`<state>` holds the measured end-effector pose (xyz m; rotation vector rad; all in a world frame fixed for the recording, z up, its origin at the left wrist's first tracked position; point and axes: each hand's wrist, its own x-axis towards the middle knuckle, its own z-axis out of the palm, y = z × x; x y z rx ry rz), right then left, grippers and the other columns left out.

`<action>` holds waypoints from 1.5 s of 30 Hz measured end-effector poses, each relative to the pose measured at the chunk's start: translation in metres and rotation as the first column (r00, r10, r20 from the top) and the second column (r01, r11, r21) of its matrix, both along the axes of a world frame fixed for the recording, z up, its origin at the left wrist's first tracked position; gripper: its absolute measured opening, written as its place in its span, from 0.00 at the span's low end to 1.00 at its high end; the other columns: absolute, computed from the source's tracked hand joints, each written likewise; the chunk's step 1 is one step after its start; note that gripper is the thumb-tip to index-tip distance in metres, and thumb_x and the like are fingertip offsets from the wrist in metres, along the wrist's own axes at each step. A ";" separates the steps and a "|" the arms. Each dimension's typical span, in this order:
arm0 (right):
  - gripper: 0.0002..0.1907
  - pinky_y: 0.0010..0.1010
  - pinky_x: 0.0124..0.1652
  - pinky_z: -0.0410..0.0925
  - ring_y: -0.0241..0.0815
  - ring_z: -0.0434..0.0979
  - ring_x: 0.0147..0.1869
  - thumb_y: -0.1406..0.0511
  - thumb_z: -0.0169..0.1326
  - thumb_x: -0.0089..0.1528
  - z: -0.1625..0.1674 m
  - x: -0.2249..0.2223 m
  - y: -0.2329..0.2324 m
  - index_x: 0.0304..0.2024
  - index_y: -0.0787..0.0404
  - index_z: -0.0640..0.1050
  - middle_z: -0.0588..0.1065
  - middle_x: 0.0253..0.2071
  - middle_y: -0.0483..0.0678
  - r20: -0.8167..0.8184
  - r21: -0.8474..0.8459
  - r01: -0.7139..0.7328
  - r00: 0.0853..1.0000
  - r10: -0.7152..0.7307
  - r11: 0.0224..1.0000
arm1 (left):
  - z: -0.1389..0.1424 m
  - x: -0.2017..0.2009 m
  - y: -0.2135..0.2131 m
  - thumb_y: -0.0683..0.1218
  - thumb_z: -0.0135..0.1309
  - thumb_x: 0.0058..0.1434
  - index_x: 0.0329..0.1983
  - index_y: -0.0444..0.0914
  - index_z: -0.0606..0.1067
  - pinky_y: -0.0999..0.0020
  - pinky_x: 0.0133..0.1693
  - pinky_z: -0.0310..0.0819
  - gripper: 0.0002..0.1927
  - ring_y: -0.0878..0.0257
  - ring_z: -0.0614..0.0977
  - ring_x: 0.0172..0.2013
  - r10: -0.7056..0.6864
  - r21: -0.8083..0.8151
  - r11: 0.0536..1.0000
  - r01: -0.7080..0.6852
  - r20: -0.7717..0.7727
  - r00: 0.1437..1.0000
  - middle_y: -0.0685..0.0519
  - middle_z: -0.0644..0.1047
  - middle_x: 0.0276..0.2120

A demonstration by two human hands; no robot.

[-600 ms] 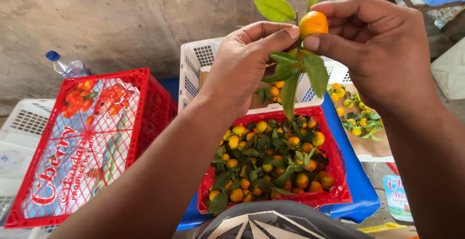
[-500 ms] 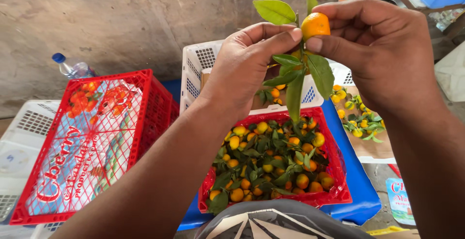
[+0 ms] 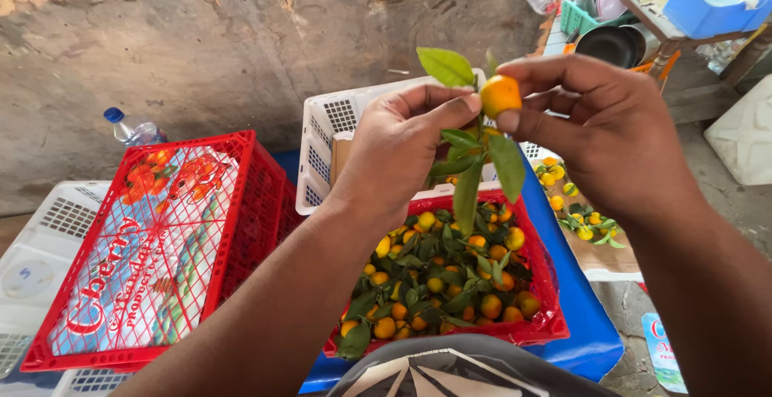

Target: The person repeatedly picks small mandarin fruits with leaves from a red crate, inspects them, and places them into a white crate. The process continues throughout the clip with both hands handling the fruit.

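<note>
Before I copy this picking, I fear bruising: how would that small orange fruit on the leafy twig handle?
The orange fruit looks small and round, so probably light and apt to roll. Right hand pinches it; left hand holds the twig, whose leaves droop, likely floppy.

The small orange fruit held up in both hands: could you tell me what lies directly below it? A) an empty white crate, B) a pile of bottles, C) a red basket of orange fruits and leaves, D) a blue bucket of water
C: under the orange fruit, pinched between the left hand and right hand, sits a red basket full of small orange fruits and green leaves.
</note>
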<state>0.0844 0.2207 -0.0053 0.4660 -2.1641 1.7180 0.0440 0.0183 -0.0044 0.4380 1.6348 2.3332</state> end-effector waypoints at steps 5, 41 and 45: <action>0.17 0.23 0.50 0.74 0.31 0.79 0.50 0.74 0.62 0.62 -0.005 0.005 0.004 0.54 0.65 0.79 0.79 0.45 0.44 0.021 -0.078 -0.054 0.998 0.056 0.996 | -0.004 0.010 0.005 0.42 0.62 0.59 0.43 0.31 0.79 0.71 0.36 0.80 0.11 0.66 0.83 0.32 -0.013 0.004 1.000 0.013 0.101 0.995 0.50 0.82 0.34; 0.19 0.29 0.53 0.75 0.35 0.81 0.53 0.77 0.59 0.60 -0.016 -0.004 -0.042 0.53 0.64 0.75 0.79 0.49 0.46 0.120 -0.179 0.112 0.989 -0.092 0.977 | -0.019 -0.022 -0.034 0.44 0.61 0.61 0.44 0.32 0.80 0.74 0.31 0.76 0.12 0.68 0.82 0.30 -0.102 -0.124 0.988 0.093 -0.066 0.993 0.51 0.83 0.31; 0.18 0.28 0.52 0.76 0.33 0.80 0.52 0.74 0.60 0.61 -0.023 0.001 -0.052 0.54 0.64 0.76 0.80 0.47 0.46 0.097 -0.018 0.128 0.987 -0.126 0.992 | -0.037 -0.027 -0.035 0.43 0.61 0.60 0.41 0.31 0.80 0.74 0.31 0.78 0.10 0.69 0.83 0.29 -0.089 -0.154 0.986 0.072 -0.109 0.990 0.52 0.83 0.29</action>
